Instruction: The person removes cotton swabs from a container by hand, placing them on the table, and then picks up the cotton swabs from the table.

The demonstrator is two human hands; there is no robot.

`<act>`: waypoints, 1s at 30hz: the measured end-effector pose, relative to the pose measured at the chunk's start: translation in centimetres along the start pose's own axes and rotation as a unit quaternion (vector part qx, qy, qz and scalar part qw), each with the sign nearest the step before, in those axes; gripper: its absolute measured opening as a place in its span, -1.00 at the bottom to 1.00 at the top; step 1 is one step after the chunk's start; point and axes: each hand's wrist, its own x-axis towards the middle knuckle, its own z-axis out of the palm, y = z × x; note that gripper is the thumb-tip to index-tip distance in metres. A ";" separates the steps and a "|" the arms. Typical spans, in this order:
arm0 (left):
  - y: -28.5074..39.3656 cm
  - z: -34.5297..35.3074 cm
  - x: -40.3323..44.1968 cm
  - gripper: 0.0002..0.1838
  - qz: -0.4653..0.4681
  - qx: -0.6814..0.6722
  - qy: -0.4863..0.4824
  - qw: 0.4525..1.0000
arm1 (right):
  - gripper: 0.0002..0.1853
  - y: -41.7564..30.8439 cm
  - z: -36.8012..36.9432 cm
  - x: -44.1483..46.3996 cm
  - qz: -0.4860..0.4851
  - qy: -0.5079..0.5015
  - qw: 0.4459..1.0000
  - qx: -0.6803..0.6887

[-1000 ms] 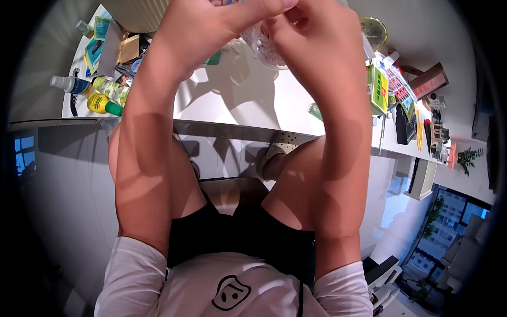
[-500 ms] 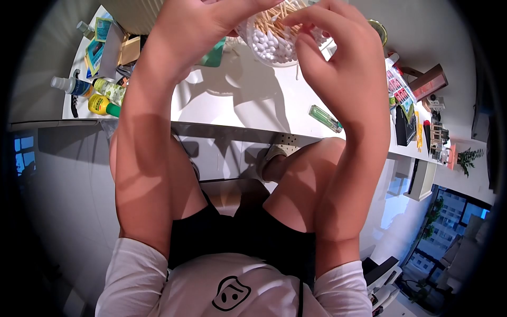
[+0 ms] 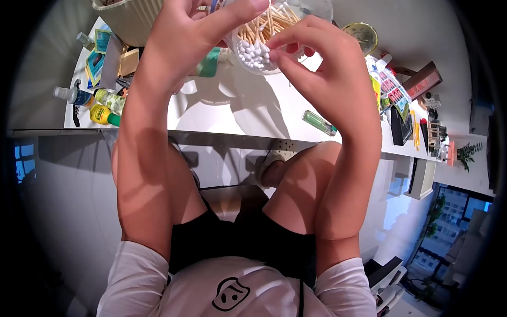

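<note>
The cotton swabs (image 3: 252,50) are lying in a loose, slanting bundle inside a clear tub (image 3: 268,72), which you are holding above the tabletop (image 3: 243,98), well in from its near edge. Your left hand (image 3: 203,26) is gripping the tub's side, thumb uppermost; your right hand (image 3: 322,50) is bringing thumb and forefinger together at the cotton heads, though you cannot tell whether a swab is caught between them. Each swab is probably feather-light, with a thin stick that could snap and a soft tip, so holding it by the stick should spare the cotton. The tub is likely light, smooth and a bit slippery, best held around its wall. Beyond your hands, a green packet (image 3: 319,122) is lying by the tabletop's near edge, and a yellow bottle (image 3: 100,114) is lying toward its near left corner.
</note>
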 end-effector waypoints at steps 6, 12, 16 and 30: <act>-0.8 -0.7 0.2 -0.39 -0.066 0.054 0.035 0.996 | -0.86 0.0 -0.4 0.0 -0.008 0.001 1.000 0.018; -1.4 -0.4 0.5 -0.40 -0.039 0.043 0.049 0.997 | -0.82 -0.4 0.4 0.3 -0.036 0.041 0.998 0.017; -1.0 -0.2 0.1 -0.39 -0.053 0.048 0.052 0.996 | -0.80 -0.5 0.5 0.4 -0.056 0.013 0.998 -0.016; -0.8 0.0 0.2 -0.37 -0.043 0.054 0.058 0.996 | -0.84 -0.5 -0.1 0.3 -0.051 -0.009 0.998 -0.036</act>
